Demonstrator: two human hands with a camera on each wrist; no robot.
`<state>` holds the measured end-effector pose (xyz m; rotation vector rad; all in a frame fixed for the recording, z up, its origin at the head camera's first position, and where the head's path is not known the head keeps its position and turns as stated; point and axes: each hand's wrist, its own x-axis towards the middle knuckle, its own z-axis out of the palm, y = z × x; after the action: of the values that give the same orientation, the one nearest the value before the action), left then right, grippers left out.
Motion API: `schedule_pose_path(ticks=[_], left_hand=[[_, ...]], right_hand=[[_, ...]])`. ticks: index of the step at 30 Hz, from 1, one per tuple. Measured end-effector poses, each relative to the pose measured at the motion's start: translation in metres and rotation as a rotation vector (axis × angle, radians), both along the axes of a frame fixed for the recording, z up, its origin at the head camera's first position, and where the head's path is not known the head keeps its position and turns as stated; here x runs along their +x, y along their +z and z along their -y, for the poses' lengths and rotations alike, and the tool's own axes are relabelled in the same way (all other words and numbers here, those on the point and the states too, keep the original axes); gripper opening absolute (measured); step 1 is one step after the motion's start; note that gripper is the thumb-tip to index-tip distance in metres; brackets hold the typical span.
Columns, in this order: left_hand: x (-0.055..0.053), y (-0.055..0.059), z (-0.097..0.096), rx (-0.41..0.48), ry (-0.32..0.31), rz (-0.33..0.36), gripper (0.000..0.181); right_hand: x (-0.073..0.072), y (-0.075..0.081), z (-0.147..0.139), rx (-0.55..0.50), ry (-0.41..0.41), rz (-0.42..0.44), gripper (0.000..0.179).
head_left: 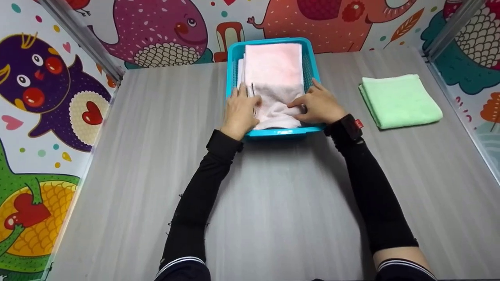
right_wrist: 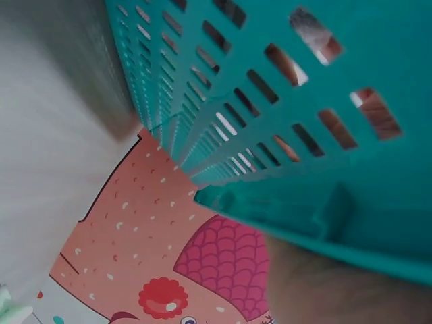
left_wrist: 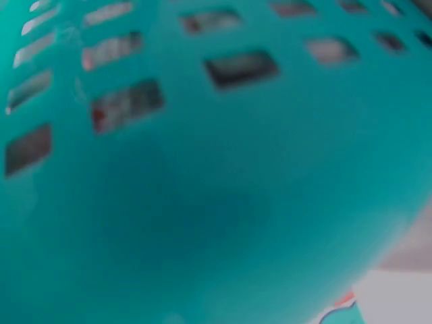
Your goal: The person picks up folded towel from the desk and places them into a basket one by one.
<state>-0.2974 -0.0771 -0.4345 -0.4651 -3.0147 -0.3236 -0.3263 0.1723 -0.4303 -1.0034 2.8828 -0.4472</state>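
A turquoise plastic basket (head_left: 276, 132) stands against the back wall. In it, a folded pink towel (head_left: 273, 62) lies flat towards the far end. A paler pink towel (head_left: 275, 99) is rumpled at the near end. My left hand (head_left: 240, 111) reaches over the left rim and pinches the paler towel's left side. From the right rim, my right hand (head_left: 322, 103) pinches its right side between thumb and forefinger. Basket wall (left_wrist: 202, 175) fills the left wrist view, hiding that hand. Through the slots of the basket side (right_wrist: 270, 135), parts of the right fingers show in the right wrist view.
A folded light green towel (head_left: 400, 101) lies on the grey wood-grain table (head_left: 273, 195) to the right of the basket. Cartoon-printed panels (head_left: 164, 31) with metal corner posts enclose the table at the back and sides.
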Motion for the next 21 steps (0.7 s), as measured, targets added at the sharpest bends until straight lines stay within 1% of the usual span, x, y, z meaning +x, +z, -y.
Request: schedule_pose_path(ticks=[2,3,4,5,7,10,12,17,21], left_hand=[[0.0,-0.001,0.001,-0.016,-0.042,-0.067,0.052],[-0.001,-0.002,0.002,-0.028,-0.074,-0.083,0.056],[-0.001,-0.002,0.004,-0.045,-0.105,-0.075,0.057],[-0.002,-0.002,0.006,-0.052,-0.13,-0.05,0.058],[-0.002,-0.001,0.01,-0.069,-0.153,0.031,0.056],[-0.004,0.001,0.017,-0.113,-0.142,0.14,0.06],[-0.006,0.003,0.019,-0.147,-0.14,0.189,0.062],[-0.009,0.007,0.016,-0.226,-0.146,0.257,0.07],[-0.01,0.006,0.012,-0.268,-0.153,0.276,0.072]], right_hand=[[0.0,-0.001,0.0,-0.001,0.004,-0.007,0.037],[0.0,-0.001,0.0,0.001,0.006,-0.009,0.036],[0.0,-0.001,0.001,0.004,0.006,-0.008,0.036],[0.0,-0.001,0.001,0.007,0.007,-0.01,0.034],[0.0,0.0,0.003,0.014,0.012,-0.014,0.032],[0.0,0.001,0.006,0.021,0.008,-0.019,0.031],[0.0,0.002,0.007,0.028,-0.009,-0.023,0.033],[0.002,-0.002,0.008,0.063,-0.076,-0.039,0.04],[0.001,-0.005,0.007,0.084,-0.111,-0.033,0.042]])
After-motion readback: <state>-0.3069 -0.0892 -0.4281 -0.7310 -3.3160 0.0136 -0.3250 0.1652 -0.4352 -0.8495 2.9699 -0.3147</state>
